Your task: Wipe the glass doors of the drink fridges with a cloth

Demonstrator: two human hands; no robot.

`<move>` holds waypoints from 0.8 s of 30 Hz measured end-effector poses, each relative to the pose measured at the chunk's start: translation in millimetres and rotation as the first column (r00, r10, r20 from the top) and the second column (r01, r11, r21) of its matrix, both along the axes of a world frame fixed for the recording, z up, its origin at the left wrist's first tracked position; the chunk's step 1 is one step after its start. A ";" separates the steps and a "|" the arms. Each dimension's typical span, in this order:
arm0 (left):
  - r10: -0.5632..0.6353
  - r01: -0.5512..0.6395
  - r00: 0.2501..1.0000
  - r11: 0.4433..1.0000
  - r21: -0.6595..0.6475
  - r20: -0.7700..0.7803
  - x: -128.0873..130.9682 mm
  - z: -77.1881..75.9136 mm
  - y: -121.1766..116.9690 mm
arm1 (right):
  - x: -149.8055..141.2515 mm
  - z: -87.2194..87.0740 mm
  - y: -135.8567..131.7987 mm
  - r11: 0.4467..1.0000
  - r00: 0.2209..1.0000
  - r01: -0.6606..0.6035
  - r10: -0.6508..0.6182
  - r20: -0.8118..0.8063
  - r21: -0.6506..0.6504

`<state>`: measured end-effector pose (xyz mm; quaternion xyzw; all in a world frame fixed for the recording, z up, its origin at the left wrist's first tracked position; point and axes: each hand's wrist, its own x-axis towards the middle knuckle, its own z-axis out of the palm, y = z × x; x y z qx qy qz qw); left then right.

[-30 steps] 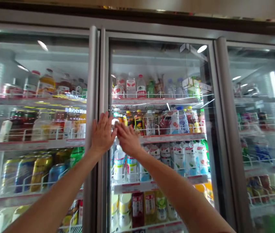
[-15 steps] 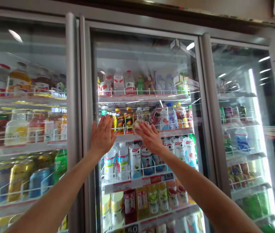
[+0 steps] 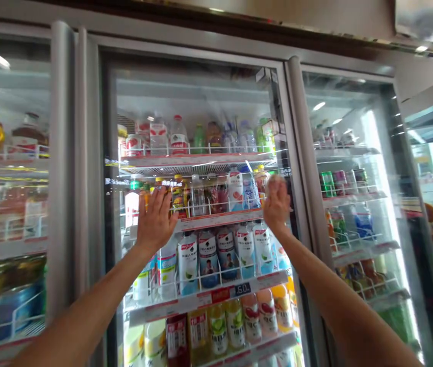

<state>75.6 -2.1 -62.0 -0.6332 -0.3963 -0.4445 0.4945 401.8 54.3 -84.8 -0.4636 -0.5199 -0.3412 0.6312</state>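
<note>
My left hand [image 3: 155, 220] lies flat against the left part of the middle glass door [image 3: 201, 84], fingers stretched upward and holding nothing. On the right side of that same door, my right hand [image 3: 276, 208] presses a pale crumpled cloth [image 3: 276, 180] to the glass. Motion blurs its fingers a little, and most of the cloth is hidden beneath them. Behind the pane, bottles [image 3: 207, 259] stand in rows on wire-fronted shelves.
Metal door frames [image 3: 63, 168] divide the drinks fridge into sections. A left door shows large bottles and cans [image 3: 13, 311]; the right door [image 3: 348, 107] shows more drinks. Further right, a window [image 3: 432, 158] and bottles outside the fridge are visible.
My right hand has slid with the cloth from the door's middle to its right side. My left hand stays flat on the glass. The view has turned right.
</note>
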 end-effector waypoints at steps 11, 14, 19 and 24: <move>0.056 -0.056 0.998 0.998 -0.032 0.005 20.0 -28.1 -3.4 | -27.6 -31.4 -1.9 0.993 0.924 -0.115 0.107 0.368 -0.002; 0.097 -0.097 0.995 0.995 -0.026 0.004 3.7 -43.5 -9.1 | -32.0 -18.4 2.0 1.000 0.999 -0.028 0.029 -0.035 0.008; 0.171 -0.171 0.985 0.985 -0.039 0.016 -22.7 -59.1 -21.5 | -99.6 -44.9 -15.2 0.983 0.776 -0.177 0.166 0.609 -0.043; 0.226 -0.225 0.974 0.974 -0.029 0.024 -57.9 -65.1 -40.0 | -115.9 -29.1 -20.1 0.992 0.916 -0.123 0.115 0.385 -0.003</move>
